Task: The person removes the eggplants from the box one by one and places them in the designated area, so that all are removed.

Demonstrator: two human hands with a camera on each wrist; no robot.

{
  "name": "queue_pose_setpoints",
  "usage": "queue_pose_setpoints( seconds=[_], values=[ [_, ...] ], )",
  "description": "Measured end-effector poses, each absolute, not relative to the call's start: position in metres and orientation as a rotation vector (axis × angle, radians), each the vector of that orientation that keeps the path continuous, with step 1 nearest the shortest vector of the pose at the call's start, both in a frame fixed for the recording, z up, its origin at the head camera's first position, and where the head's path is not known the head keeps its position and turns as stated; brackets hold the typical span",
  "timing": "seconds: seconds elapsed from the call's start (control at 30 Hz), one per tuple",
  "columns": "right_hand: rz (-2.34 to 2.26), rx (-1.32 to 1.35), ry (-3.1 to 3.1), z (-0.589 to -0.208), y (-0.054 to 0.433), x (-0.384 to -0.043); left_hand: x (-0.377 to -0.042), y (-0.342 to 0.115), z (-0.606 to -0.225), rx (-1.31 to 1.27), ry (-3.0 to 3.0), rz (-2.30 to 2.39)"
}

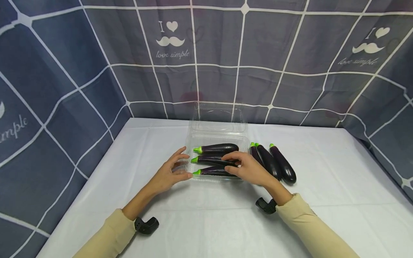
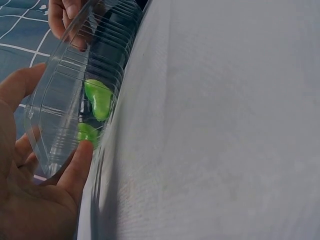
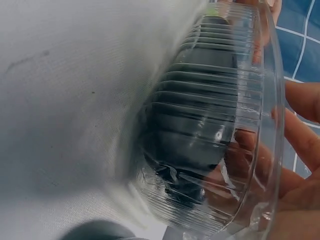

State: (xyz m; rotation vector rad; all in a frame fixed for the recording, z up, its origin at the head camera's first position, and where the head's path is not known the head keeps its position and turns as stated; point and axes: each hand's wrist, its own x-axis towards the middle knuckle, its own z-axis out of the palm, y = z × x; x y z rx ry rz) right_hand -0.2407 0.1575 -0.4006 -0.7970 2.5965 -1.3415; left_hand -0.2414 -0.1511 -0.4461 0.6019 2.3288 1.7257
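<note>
A clear plastic clamshell box point(image 1: 216, 139) stands on the table with its lid raised at the back. Three eggplants lie crosswise inside, green stems to the left: a back eggplant point(image 1: 219, 148), a middle eggplant point(image 1: 209, 160) and a front eggplant point(image 1: 211, 171). My right hand point(image 1: 248, 167) reaches over the box's right side, thumb and index finger around the blunt end of the middle eggplant. Its other fingers are partly hidden behind plastic in the right wrist view. My left hand point(image 1: 167, 175) is spread at the box's left side, thumb by the front left corner.
Right of the box, partly behind my right hand, lie three more eggplants: a right one point(image 1: 284, 165), a middle one point(image 1: 268, 160) and a left one point(image 1: 255, 153). A white cloth point(image 1: 200, 222) covers the table. Dark checked curtains point(image 1: 219, 86) hang behind and on both sides.
</note>
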Motion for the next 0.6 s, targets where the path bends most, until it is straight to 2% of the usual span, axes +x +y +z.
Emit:
queue_pose_setpoints(
  seconds=[0.6],
  values=[
    [-1.095, -0.865, 2.616, -0.4035, 0.1478, -0.2457, -0.2410, -0.1510, -0.4464, 0.607, 2.324, 1.741]
  ],
)
